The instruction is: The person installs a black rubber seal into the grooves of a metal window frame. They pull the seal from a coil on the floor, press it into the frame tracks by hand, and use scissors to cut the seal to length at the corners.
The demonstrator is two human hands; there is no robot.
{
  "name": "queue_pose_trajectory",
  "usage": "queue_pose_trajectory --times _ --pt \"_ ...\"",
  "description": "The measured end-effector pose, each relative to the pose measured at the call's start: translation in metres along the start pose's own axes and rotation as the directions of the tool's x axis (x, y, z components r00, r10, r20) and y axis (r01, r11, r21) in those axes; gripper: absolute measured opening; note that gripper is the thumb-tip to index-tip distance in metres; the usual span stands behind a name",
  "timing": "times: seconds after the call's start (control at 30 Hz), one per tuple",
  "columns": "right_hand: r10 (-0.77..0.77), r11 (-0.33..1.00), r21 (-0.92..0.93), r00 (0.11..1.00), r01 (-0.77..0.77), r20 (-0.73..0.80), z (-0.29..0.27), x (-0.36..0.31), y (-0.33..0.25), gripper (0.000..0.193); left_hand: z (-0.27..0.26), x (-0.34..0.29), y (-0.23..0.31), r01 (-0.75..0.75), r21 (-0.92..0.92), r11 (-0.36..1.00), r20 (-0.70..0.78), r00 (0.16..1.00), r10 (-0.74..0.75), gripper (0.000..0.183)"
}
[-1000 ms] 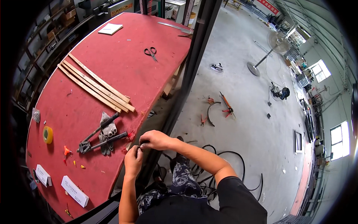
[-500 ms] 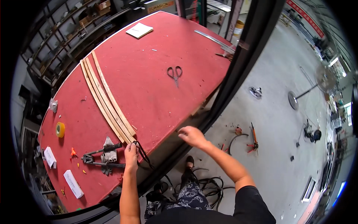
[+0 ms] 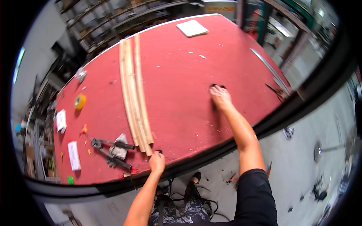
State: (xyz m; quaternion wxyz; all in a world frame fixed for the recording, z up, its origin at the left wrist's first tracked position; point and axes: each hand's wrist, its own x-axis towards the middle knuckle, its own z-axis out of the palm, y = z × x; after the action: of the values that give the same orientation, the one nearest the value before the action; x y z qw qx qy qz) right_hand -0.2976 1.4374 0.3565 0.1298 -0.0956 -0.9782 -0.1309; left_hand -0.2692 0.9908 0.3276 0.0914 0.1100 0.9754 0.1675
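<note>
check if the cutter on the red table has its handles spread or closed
Spread: the handles of the cutter diverge from its head, with a gray glove showing between them.

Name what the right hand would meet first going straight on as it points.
Past the black scissors it touches, the right hand would likely reach the white pad, possibly grazing a small scrap before it; depth is unclear.

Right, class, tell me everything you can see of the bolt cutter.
The bolt cutter is dark, apparently metal, with two long handles spread in a V and black grips. It lies flat on the red table, head left, grips right. Crumpled gloves lie under and between its handles; the left hand is apart from it.
</note>
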Motion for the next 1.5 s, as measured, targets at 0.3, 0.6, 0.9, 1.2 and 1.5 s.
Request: queue_pose_trajectory --times 0.3,0.6,0.9,1.2,1.5 --pt "-0.002 0.999 -0.052 0.985 0.011 0.171 0.012 -0.05 0.041 0.018 -0.017 0.001 0.012 0.12 -0.046 0.992 0.135 0.984 -0.113 0.025" --pt "0.238 0.415 0.688 0.801 -0.595 0.549 -0.035 -0.168 -0.022 0.036 -0.072 -0.077 -0.091 0.105 -0.666 0.739 0.145 0.989 -0.01 0.021" --pt "-0.181 -0.326 0.543 0.615 -0.774 0.767 -0.201 -0.228 -0.293 0.042 -0.233 -0.202 -0.227 0.33 -0.905 0.27 0.313 0.944 -0.105 0.018" --pt "-0.799 -0.255 0.558 0.497 -0.79 0.338 -0.388 -0.316 -0.632 0.045 -0.343 -0.294 -0.417 -0.061 -0.822 0.566 -0.008 0.995 0.095 0.021" --pt "-0.778 -0.154 0.636 0.489 -0.756 0.393 -0.5 -0.341 -0.857 0.039 -0.408 -0.402 -0.591 -0.157 -0.768 0.621 -0.143 0.987 0.072 0.019"
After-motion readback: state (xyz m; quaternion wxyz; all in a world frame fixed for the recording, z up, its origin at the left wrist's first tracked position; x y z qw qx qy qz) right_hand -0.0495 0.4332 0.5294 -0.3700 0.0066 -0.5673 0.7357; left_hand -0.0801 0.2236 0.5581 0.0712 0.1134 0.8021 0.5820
